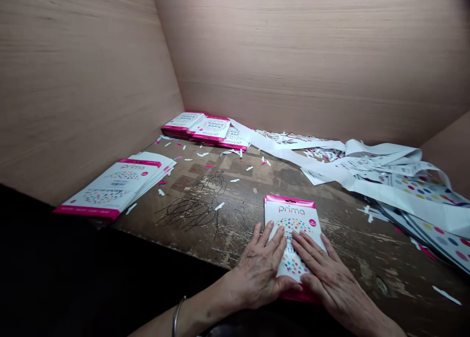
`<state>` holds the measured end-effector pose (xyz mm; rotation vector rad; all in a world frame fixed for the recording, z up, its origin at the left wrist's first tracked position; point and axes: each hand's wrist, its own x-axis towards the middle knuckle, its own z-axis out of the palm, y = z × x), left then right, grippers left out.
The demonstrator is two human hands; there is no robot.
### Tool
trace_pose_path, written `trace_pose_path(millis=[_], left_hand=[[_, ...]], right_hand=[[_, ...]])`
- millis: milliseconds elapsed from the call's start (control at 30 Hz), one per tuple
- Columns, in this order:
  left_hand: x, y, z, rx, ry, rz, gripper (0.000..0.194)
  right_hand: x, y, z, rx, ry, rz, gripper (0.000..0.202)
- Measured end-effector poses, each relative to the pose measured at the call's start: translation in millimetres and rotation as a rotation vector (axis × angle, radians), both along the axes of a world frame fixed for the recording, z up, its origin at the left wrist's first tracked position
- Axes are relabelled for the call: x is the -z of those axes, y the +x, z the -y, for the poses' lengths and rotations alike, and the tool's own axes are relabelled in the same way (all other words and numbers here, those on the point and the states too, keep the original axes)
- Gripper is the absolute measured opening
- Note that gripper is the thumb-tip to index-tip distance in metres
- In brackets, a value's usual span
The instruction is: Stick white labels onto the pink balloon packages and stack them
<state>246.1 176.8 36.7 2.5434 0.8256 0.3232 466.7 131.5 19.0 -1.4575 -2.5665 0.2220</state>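
Observation:
A white and pink "prima" packet (293, 222) with coloured dots lies near the table's front edge, with at least one more under its left side. My left hand (261, 266) rests flat on its left part, fingers spread. My right hand (323, 268) lies flat across the packet's right part, its fingers stretched out and its thumb low on the packet. The hands nearly meet over the middle and cover part of the print. Neither hand grips anything.
A fanned stack of similar packets (114, 183) lies at the left edge. More piles of packets (211, 127) stand at the back. White label strips (326, 169) trail over dotted sheets (422, 188) at the right. Paper scraps litter the worn table (257, 180), and wooden panels (293, 58) enclose it.

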Motion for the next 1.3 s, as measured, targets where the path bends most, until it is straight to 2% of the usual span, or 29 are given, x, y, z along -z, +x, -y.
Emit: trace_pose_path(millis=[67, 100, 267, 333, 367, 467, 533, 600, 633, 700, 733, 800, 900, 967, 1033, 1100, 1167, 1233, 1300], left_hand=[[2.4, -0.8, 3.1, -0.036, -0.087, 0.130, 0.071], [4.0, -0.5, 4.1, -0.102, -0.160, 0.245, 0.071], [7.7, 8.6, -7.6, -0.745, -0.803, 1.050, 0.063], [6.2, 15.0, -19.9, -0.884, -0.934, 1.178, 0.062], [5.2, 19.0, -26.0, -0.912, -0.955, 1.189, 0.061], [1.4, 33.5, -37.6, -0.848, -1.014, 1.167, 0.052], [-3.9, 43.4, -38.1, -0.784, -1.056, 1.177, 0.051], [-13.8, 49.6, -34.5, -0.708, -1.053, 1.247, 0.059], [-20.7, 50.5, -32.0, -0.651, -1.033, 1.297, 0.064], [-37.1, 47.3, -27.0, -0.510, -0.958, 1.376, 0.069], [-45.5, 43.4, -24.7, -0.436, -0.919, 1.398, 0.069], [-58.9, 32.5, -21.2, -0.317, -0.872, 1.371, 0.065], [-62.8, 13.0, -18.5, -0.260, -0.841, 1.235, 0.052], [-54.4, 1.4, -18.5, -0.339, -0.817, 1.150, 0.039], [-42.4, -6.5, -19.3, -0.417, -0.830, 1.140, 0.033], [-32.2, -9.3, -19.6, -0.443, -0.873, 1.174, 0.037], [-25.9, -7.5, -18.1, -0.437, -0.903, 1.213, 0.039], [-22.2, -2.6, -15.2, -0.434, -0.884, 1.260, 0.036], [-18.5, 3.0, -12.9, -0.422, -0.845, 1.292, 0.034]], right_hand=[[1.2, -0.3, 2.3, -0.042, 0.042, 0.026, 0.063], [1.4, -2.1, 3.7, -0.066, 0.075, 0.037, 0.065], [6.7, -16.1, 11.0, -0.076, 0.205, -0.012, 0.066], [11.9, -20.2, 12.8, -0.019, 0.203, -0.092, 0.064], [15.1, -21.8, 13.1, 0.042, 0.209, -0.153, 0.064], [23.4, -24.6, 10.8, 0.387, 0.188, -0.398, 0.066], [22.2, -23.3, 5.6, 0.631, 0.070, -0.593, 0.073], [11.4, -18.6, -2.0, 0.785, -0.099, -0.864, 0.083], [2.6, -15.5, -6.3, 0.810, -0.182, -1.036, 0.088], [-17.9, -9.9, -14.6, 0.750, -0.312, -1.355, 0.089], [-27.3, -8.4, -18.2, 0.687, -0.325, -1.469, 0.084], [-39.3, -9.2, -23.3, 0.566, -0.272, -1.564, 0.062], [-36.0, -17.7, -26.0, 0.479, -0.162, -1.502, 0.035], [-28.6, -22.7, -26.5, 0.435, -0.151, -1.326, 0.030], [-29.0, -24.2, -28.5, 0.423, -0.052, -1.139, 0.035], [-41.7, -23.6, -33.7, 0.384, 0.159, -0.999, 0.053], [-60.9, -23.9, -40.7, 0.286, 0.394, -0.828, 0.066], [-75.2, -25.6, -46.9, 0.158, 0.546, -0.672, 0.063], [-77.2, -25.8, -51.1, 0.107, 0.604, -0.615, 0.057]])
